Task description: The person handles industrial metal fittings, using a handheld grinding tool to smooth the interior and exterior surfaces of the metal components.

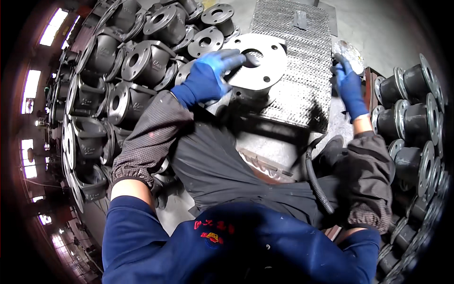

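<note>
A grey flanged metal casting [272, 59] stands on the ribbed metal bench top [307, 71], its pale flange facing up with a round bore and bolt holes. My left hand [208, 78], in a blue glove, grips the flange's left side, fingers lying across it toward the bore. The thumb sits lower, by the edge. Beyond the bench's right edge is my right hand [349, 87], also blue-gloved, holding nothing that I can see. Its fingers are loosely apart, close to a pale crumpled bundle [350, 54].
Stacked dark flanged castings [142, 61] crowd the left side. More flanged pieces [411, 118] are piled along the right. A ribbed black hose [314, 180] runs down beside my right leg. A small dark block [300, 20] lies on the bench's far part.
</note>
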The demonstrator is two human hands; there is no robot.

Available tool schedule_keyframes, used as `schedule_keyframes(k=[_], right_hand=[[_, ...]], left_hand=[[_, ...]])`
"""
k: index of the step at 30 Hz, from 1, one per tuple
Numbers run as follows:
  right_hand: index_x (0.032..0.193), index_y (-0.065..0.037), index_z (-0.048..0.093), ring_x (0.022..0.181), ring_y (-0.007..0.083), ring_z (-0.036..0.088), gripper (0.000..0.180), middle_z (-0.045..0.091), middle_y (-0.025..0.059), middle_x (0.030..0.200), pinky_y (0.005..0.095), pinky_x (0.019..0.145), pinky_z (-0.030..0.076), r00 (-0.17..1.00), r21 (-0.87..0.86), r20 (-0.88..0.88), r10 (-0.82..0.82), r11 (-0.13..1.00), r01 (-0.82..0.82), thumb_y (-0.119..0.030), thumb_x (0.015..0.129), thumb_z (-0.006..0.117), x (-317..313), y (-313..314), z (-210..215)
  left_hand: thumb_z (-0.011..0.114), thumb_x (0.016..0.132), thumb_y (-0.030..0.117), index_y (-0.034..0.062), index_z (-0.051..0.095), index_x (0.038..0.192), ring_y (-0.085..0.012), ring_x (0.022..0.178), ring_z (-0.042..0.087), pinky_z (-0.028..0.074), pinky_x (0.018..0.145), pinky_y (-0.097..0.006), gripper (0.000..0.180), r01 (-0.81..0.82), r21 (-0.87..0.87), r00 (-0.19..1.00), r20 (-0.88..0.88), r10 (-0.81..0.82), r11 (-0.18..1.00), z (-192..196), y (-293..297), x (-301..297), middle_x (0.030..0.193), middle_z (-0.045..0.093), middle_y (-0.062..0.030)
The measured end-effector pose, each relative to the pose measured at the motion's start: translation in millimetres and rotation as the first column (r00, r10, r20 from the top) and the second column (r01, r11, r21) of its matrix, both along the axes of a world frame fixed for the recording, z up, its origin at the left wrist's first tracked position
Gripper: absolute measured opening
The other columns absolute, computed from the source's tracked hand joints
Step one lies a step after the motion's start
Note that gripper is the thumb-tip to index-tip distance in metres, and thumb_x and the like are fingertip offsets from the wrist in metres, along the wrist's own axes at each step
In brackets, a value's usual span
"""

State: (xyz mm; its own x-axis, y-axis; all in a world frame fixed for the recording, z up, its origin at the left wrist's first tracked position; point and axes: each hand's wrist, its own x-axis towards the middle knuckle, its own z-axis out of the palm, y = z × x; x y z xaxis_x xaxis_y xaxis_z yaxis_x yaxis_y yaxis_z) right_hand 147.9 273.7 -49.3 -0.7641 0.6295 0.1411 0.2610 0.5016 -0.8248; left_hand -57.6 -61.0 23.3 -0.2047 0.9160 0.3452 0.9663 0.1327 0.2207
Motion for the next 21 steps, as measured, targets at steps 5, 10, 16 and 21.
schedule_keyframes(k=[5, 10, 16, 21], right_hand=[[0.128, -0.008, 0.051, 0.055, 0.0129, 0.060, 0.033, 0.065, 0.0099, 0.082, 0.0238, 0.047, 0.046, 0.992, -0.473, 0.116, 0.056, 0.881, 0.006, -0.016, 0.098, 0.039, 4.9, -36.7, 64.0], [0.124, -0.006, 0.054, 0.049, 0.0089, 0.056, 0.032, 0.068, 0.0081, 0.079, 0.0195, 0.043, 0.041, 0.971, -0.466, 0.028, 0.239, 0.862, -0.198, -0.021, 0.098, 0.043, -13.2, -51.5, 69.6], [0.122, -0.007, 0.057, 0.050, 0.0059, 0.052, 0.031, 0.069, 0.0073, 0.082, 0.0190, 0.047, 0.042, 0.984, -0.382, 0.059, 0.167, 0.915, -0.132, -0.019, 0.097, 0.043, -15.8, -52.6, 86.5], [0.124, -0.007, 0.057, 0.050, 0.0057, 0.051, 0.032, 0.069, 0.0070, 0.083, 0.0185, 0.047, 0.040, 0.986, -0.391, 0.059, 0.158, 0.912, -0.122, -0.020, 0.098, 0.044, -21.4, -50.6, 90.9]], left_hand=[[0.060, 0.090, 0.014, 0.0024, 0.064, 0.114, -0.0148, 0.104, 0.058, 0.045, 0.093, -0.028, 0.027, -0.451, 0.018, 0.515, 0.822, 0.244, 0.892, 1.0, -18.2, -19.6, 0.111, 0.064, -0.0077], [0.062, 0.090, 0.027, -0.0021, 0.062, 0.114, -0.0171, 0.098, 0.060, 0.045, 0.091, -0.026, 0.038, -0.574, -0.031, 0.327, 0.907, 0.265, 0.818, 5.6, -29.0, -30.9, 0.107, 0.066, -0.0114], [0.049, 0.096, 0.042, -0.0055, 0.060, 0.110, -0.0146, 0.069, 0.060, 0.052, 0.068, -0.026, 0.051, -0.537, -0.170, 0.004, 0.979, 0.205, 0.826, -26.9, -2.8, -46.8, 0.080, 0.063, -0.0087], [0.047, 0.094, 0.046, -0.0031, 0.060, 0.115, -0.0164, 0.088, 0.063, 0.051, 0.076, -0.028, 0.055, -0.443, -0.244, 0.204, 0.910, 0.362, 0.863, -43.2, 30.1, -56.1, 0.101, 0.066, -0.0125]])
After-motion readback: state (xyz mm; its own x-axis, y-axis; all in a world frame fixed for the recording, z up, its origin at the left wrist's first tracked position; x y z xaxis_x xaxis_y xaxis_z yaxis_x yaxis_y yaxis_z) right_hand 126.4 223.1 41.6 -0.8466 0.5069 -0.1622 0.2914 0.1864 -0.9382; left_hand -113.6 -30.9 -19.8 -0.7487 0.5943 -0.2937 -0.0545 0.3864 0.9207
